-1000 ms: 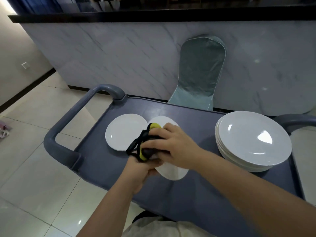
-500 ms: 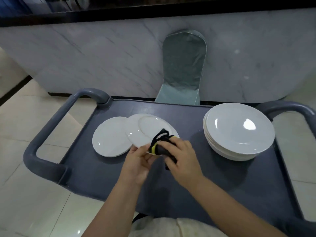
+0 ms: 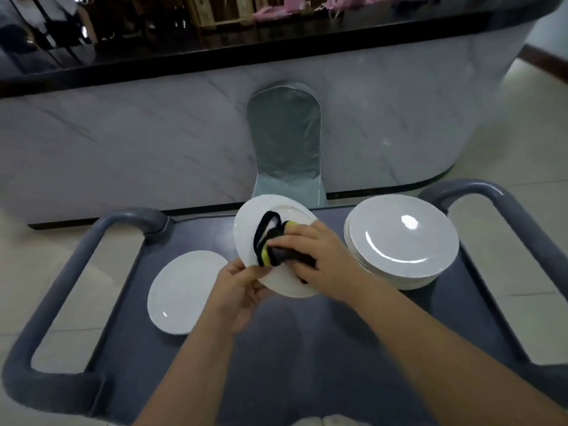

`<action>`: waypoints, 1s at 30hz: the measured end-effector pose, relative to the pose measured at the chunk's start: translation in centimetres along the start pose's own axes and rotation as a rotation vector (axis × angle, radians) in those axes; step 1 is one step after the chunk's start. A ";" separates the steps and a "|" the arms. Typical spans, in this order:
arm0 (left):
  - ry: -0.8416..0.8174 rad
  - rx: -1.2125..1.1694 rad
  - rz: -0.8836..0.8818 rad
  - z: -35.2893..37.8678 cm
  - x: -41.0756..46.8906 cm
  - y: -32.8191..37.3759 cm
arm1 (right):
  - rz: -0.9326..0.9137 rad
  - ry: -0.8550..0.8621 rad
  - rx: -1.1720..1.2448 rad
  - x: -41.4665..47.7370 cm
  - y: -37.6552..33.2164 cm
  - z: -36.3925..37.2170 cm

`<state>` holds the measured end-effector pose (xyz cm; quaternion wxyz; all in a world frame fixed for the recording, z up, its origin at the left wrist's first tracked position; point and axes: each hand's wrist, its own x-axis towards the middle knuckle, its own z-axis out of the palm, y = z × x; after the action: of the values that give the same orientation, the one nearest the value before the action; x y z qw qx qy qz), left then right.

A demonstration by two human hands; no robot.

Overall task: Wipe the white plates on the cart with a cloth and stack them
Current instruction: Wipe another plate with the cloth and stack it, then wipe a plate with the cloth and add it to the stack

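Now | left hand grips tilted plate — right hand clutches cloth against it

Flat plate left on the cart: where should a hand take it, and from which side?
Probably its near-left rim, from the person's side: the flat plate lies level on the cart, so only the rim offers a pinch, and that edge is free.

Tilted white plate under black-yellow cloth, beside stacked plates.
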<state>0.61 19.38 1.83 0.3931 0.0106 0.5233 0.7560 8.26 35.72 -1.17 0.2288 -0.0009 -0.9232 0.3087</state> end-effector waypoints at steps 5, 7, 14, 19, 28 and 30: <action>-0.197 0.150 -0.088 -0.4 0.6 0.5 | 0.277 0.082 -0.199 -2.5 4.3 -2.9; -0.295 0.236 -0.113 0.5 1.0 0.4 | 0.392 0.193 -0.217 -1.2 3.4 -3.5; -0.427 0.263 -0.109 2.0 4.8 2.8 | 0.238 0.159 -0.148 -5.4 -0.8 -3.5; -0.517 0.483 0.004 7.5 6.4 5.0 | 0.525 0.338 -0.343 -11.6 2.6 -7.2; -0.476 1.557 0.845 18.0 9.5 -0.9 | 0.857 0.776 -0.275 -17.2 3.5 -10.9; -0.545 1.705 0.933 18.2 10.4 -2.5 | 0.877 0.876 -0.264 -17.0 2.9 -10.8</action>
<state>2.64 40.26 3.97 0.0256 0.6643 0.7251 0.1796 27.70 41.82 -2.38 0.4355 -0.5335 -0.6881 0.2285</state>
